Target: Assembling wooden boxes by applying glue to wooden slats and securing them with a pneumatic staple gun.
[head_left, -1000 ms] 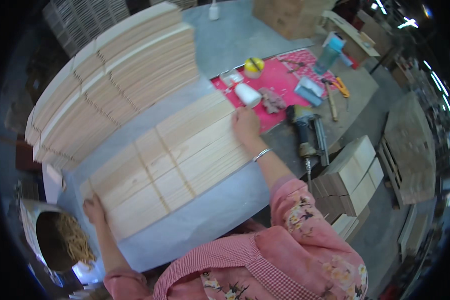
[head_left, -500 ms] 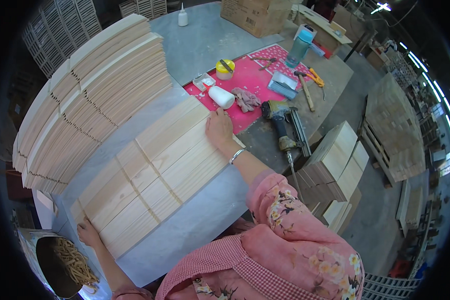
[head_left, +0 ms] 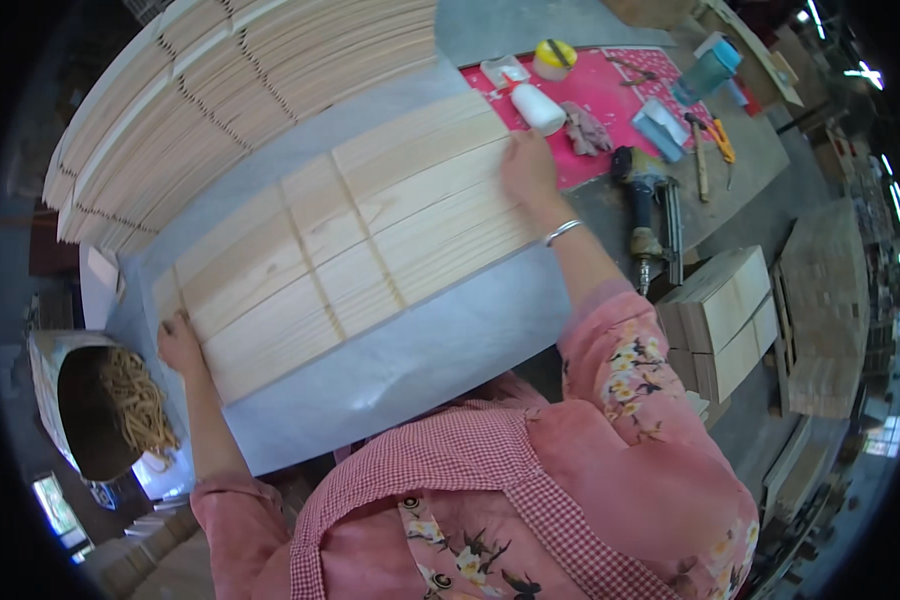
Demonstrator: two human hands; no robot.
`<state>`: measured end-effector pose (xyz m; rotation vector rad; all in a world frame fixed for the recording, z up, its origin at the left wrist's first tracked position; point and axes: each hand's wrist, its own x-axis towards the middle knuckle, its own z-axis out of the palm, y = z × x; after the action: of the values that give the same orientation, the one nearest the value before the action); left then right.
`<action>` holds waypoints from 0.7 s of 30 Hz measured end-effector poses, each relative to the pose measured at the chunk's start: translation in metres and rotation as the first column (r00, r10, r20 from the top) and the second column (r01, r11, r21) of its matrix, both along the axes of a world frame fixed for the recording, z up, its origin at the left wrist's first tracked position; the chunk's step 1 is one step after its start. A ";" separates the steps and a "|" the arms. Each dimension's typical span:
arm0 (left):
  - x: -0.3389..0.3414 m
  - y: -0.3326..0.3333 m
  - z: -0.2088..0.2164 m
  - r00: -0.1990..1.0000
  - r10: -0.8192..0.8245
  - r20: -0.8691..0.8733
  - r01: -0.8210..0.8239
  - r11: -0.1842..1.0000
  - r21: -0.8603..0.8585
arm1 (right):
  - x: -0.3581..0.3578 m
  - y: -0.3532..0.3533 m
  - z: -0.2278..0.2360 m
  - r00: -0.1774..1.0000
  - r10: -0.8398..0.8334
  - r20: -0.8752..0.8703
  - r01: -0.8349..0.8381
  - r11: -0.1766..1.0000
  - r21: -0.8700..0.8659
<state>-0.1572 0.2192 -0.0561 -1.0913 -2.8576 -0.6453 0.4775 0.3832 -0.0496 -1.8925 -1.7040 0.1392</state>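
Several pale wooden boards (head_left: 315, 235) lie flat, edge to edge, on a bluish-grey tabletop (head_left: 440, 320). Narrow grooves run across them in line. At their left end is my left hand (head_left: 178, 345), its fingers curled round the end edge. My right hand (head_left: 530, 172), a silver bracelet on its wrist, holds the right end in the same way, thumb side over the top. Just beyond that hand lie a white glue bottle (head_left: 538, 108) with a red tip and a crumpled rag (head_left: 587, 130).
A tall stack of grooved boards (head_left: 260, 90) stands behind. On the right are a nail gun (head_left: 645, 205), a hammer (head_left: 698, 160), a yellow-lidded tub (head_left: 554, 60) and a blue bottle (head_left: 708, 72). A bin of tan strips (head_left: 135, 400) sits at left, stacked wood blocks (head_left: 720, 310) at right.
The whole view has turned and shifted, so the boards and tools appear higher and farther right. Both hands stay on the two ends of the boards.
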 end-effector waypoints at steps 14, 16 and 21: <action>0.050 -0.117 0.000 0.874 -0.447 -0.189 0.435 0.894 -0.105 | 0.059 -0.103 0.005 0.944 0.061 -0.324 -0.062 0.998 0.006; 0.064 -0.132 0.012 0.893 -0.416 -0.173 0.391 0.906 -0.161 | 0.057 -0.105 0.005 0.941 0.053 -0.335 -0.060 0.998 -0.010; 0.065 -0.156 0.015 0.949 -0.302 -0.096 0.267 0.926 -0.267 | 0.058 -0.105 0.003 0.933 0.042 -0.358 -0.061 0.997 -0.040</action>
<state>-0.0926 0.0636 -0.0407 -1.5422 -2.7400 -0.2022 0.5352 0.2779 -0.0465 -1.7305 -1.5106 0.5199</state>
